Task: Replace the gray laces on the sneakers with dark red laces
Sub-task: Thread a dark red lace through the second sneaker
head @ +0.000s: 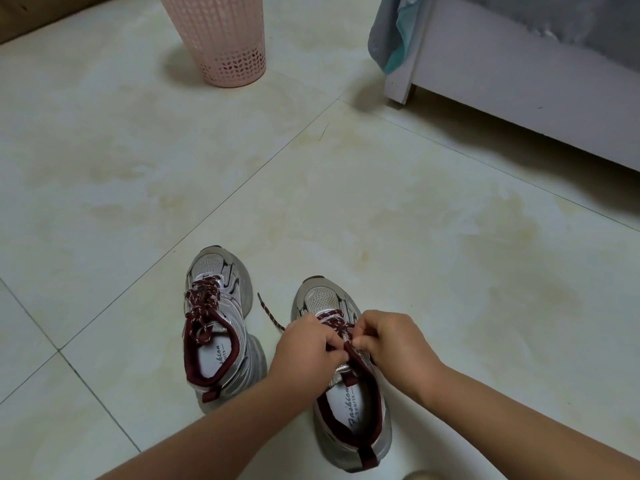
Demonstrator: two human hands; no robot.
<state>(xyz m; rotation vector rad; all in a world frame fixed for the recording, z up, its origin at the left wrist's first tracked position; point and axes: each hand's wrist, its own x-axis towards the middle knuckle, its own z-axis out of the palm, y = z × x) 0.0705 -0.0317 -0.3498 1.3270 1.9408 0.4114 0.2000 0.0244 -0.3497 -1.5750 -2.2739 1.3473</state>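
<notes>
1. Head view, down on the floor (346, 188): two silver-gray sneakers stand side by side on the pale tiles, toes pointing away from the person, a small gap between them.
2. The left sneaker (216, 327) is fully laced; its dark red lace (201, 306), flecked with white, is tied in a bow over the tongue.
3. The right sneaker (349, 403) is where the action is, with both hands working at its upper eyelets.
4. The left hand (304, 348) has its fingers curled in, pinching the second dark red lace (332, 318) at the top of the tongue.
5. The right hand (391, 344) meets it fingertip to fingertip, also curled and pinching that lace from the other side.
6. One loose end of that lace (268, 311) trails out to the left onto the tile, lying between the two sneakers.
7. The lower rows on the right sneaker show red crossings just ahead of the knuckles.
8. Further back, a pink perforated basket (221, 39) stands on the floor, well apart from the shoes.
9. At upper right, a white bed frame (519, 81) with a blue-gray cloth (388, 39) hanging over its corner.
</notes>
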